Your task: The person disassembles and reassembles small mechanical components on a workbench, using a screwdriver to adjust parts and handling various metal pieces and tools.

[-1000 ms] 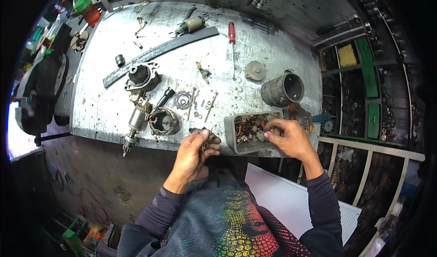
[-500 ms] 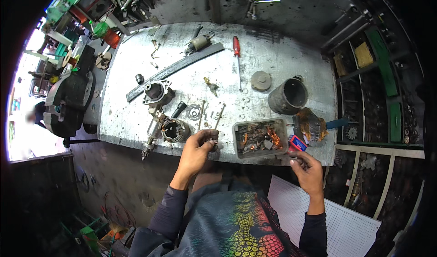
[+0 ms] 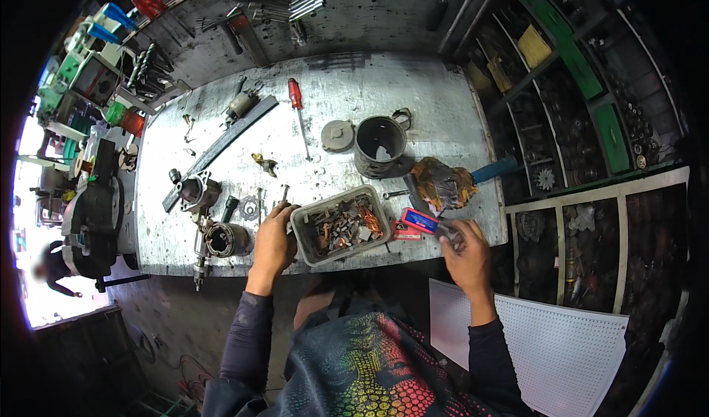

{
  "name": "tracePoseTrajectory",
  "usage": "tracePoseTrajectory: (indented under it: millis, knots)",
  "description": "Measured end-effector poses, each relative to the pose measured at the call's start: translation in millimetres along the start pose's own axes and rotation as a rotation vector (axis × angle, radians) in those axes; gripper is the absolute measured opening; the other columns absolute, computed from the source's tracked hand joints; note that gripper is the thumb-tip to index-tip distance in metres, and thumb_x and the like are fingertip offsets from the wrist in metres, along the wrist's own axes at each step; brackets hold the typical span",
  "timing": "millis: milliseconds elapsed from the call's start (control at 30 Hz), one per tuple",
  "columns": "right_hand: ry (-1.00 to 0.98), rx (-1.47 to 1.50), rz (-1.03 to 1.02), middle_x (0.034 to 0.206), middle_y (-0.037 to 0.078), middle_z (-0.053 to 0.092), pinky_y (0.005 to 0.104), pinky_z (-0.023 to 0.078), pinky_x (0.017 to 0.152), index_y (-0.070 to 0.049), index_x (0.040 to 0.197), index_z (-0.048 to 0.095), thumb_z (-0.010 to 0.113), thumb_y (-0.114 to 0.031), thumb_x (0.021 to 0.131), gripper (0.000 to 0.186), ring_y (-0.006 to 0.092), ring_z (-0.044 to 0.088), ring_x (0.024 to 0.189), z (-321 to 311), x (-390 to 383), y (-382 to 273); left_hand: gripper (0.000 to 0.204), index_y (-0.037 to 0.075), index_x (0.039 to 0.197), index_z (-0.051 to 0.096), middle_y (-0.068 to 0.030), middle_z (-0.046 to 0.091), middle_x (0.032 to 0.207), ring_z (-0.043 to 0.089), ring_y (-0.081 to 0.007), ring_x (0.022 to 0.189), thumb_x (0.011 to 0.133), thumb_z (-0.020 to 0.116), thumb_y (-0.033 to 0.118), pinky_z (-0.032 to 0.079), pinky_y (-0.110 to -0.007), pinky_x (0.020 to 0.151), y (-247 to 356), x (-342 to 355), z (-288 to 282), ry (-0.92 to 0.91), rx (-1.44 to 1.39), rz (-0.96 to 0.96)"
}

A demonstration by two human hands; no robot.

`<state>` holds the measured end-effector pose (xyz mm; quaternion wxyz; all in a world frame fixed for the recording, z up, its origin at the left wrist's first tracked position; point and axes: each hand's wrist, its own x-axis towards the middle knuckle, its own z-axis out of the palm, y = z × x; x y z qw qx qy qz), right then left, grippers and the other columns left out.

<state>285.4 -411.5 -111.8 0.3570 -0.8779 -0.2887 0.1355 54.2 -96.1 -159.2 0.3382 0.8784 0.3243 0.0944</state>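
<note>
My left hand (image 3: 273, 243) is at the left end of a clear plastic tub (image 3: 298, 241), its curled fingers against the tub's wall. Dark metal scraps (image 3: 340, 228) and loose copper wire (image 3: 369, 220) fill the tub's bottom. To the right, my right hand (image 3: 467, 259) grips the near end of a small blue and red box (image 3: 419, 220). Under that box lies a flat red packet (image 3: 403, 232), partly hidden. Just beyond rests a hammer-like tool with a blue handle (image 3: 493, 169) and a dirty, brown-stained wrapped lump (image 3: 440, 184).
A dark metal cylinder (image 3: 380, 147) stands behind the tub, a round cap (image 3: 337, 135) beside it. Left are a motor housing (image 3: 199, 192), a ring-shaped part (image 3: 227, 240) and a long bar (image 3: 233, 140). A red screwdriver (image 3: 296, 99) lies farther back. A vise (image 3: 92, 217) flanks the table.
The view has swung right. My left hand has come to the tub, which is now turned at an angle. My right hand has closed on the blue and red box.
</note>
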Motion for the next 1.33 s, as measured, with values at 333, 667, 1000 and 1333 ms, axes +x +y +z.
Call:
tracePoseTrajectory:
  millis: [333,667,1000,1333]
  knots:
    - [-0.079,-0.236,-0.271,0.120,0.017,0.059,0.0509,0.050,0.096,-0.004,0.130,0.062,0.081,-0.012,0.081,0.053,0.0411,0.060,0.115,40,22,3,0.059,0.000,0.146,0.060,-0.0171,0.072,0.130,0.069,-0.0241,0.120,0.088,0.060,-0.009,0.056,-0.033,0.095,30,-57,-30,0.149,-0.635,-0.340]
    - [-0.236,-0.377,-0.275,0.126,0.017,0.071,0.0480,0.054,0.099,-0.004,0.136,0.061,0.081,-0.011,0.080,0.061,0.0430,0.067,0.116,55,14,-20,0.122,0.006,0.168,0.019,-0.0271,0.038,0.164,0.040,-0.0423,0.152,0.070,0.091,0.010,0.035,-0.047,0.125,46,-62,-7,0.022,-0.397,-0.056]
    - [-0.346,-0.109,-0.263,0.133,0.020,0.068,0.0391,0.053,0.104,-0.005,0.140,0.061,0.085,-0.001,0.076,0.068,0.0340,0.068,0.123,-8,31,-146,0.106,0.002,0.159,0.033,-0.0273,0.052,0.150,0.052,-0.0437,0.140,0.070,0.090,0.012,0.042,-0.043,0.118,36,-38,-7,-0.016,-0.562,0.015]
    - [-0.153,-0.030,0.065,0.140,0.012,0.064,0.0264,0.052,0.076,-0.005,0.142,0.065,0.083,-0.002,0.085,0.060,0.0167,0.064,0.088,22,0,-125,0.100,0.017,0.166,0.030,-0.0223,0.037,0.167,0.031,-0.0404,0.158,0.080,0.080,0.006,0.029,-0.047,0.130,-22,-79,-26,-0.106,-0.320,-0.075]
